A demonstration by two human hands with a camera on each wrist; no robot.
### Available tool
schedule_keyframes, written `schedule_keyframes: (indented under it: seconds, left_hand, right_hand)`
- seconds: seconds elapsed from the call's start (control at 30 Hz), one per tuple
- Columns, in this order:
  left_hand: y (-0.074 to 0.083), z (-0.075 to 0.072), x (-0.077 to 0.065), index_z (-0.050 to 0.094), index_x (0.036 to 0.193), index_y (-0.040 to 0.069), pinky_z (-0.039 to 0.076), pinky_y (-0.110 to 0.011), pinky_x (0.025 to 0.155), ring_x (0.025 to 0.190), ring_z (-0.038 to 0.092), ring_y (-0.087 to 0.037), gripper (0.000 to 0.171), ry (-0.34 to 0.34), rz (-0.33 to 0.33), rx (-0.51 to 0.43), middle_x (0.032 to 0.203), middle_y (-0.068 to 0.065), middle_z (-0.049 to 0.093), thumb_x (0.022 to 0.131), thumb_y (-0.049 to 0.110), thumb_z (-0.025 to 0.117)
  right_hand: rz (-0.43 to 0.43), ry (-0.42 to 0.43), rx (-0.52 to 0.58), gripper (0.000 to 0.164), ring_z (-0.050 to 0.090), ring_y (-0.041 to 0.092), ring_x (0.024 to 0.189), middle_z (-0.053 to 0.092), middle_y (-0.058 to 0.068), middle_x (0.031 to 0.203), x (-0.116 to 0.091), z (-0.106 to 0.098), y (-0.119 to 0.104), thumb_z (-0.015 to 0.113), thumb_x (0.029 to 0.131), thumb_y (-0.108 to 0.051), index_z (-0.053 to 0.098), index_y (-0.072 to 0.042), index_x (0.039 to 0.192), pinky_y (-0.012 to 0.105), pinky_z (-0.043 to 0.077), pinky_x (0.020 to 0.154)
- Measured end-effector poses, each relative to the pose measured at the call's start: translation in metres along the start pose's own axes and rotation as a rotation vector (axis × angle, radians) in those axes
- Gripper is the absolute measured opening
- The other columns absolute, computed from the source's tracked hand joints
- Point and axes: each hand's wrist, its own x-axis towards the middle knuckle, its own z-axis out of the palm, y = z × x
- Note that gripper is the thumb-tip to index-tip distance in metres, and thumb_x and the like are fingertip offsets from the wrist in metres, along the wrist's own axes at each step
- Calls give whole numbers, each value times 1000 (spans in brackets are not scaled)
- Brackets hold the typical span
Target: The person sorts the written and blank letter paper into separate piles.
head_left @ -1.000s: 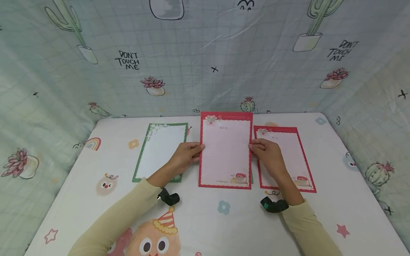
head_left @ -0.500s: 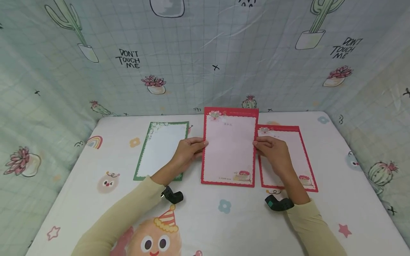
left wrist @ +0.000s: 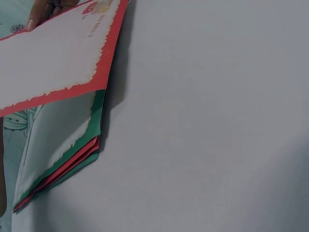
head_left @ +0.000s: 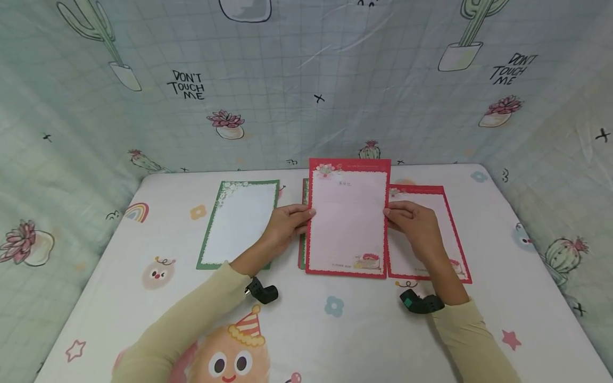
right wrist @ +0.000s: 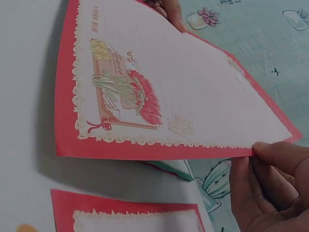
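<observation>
Now, above the table, the red sheet has shifted rightward, baring the green left edge of the stack and, from the head view, hiding the left border of the neighbouring sheet; it seems free of the stack, though not set down. The left hand and right hand pinch its side edges.

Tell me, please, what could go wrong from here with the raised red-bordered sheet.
The left hand and right hand pinch only the side edges of the raised red-bordered sheet, so it might bow or slip.
The stack beneath shows slightly uneven edges; a low move could perhaps nudge it.
The right hand hovers over the flat red-bordered sheet and might brush it.
</observation>
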Motion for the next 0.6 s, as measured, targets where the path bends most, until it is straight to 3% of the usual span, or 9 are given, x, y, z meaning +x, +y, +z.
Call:
schedule_keyframes:
  seconds: [0.33,0.6]
  left_hand:
    - [-3,18,3,67,125,0,61,-24,81,88,71,-14,33,-38,-3,1,111,-9,75,97,16,71]
    - [-8,29,6,69,122,-1,62,-23,76,84,71,-14,31,-29,14,2,108,-10,75,96,14,73]
  right_hand:
    - [29,56,-42,50,72,0,93,73,13,120,-8,-15,2,69,98,-38,66,-1,131,17,56,84]
    - [35,89,-114,53,72,2,95,71,15,124,-9,-25,1,69,97,-44,66,-5,133,18,55,87]
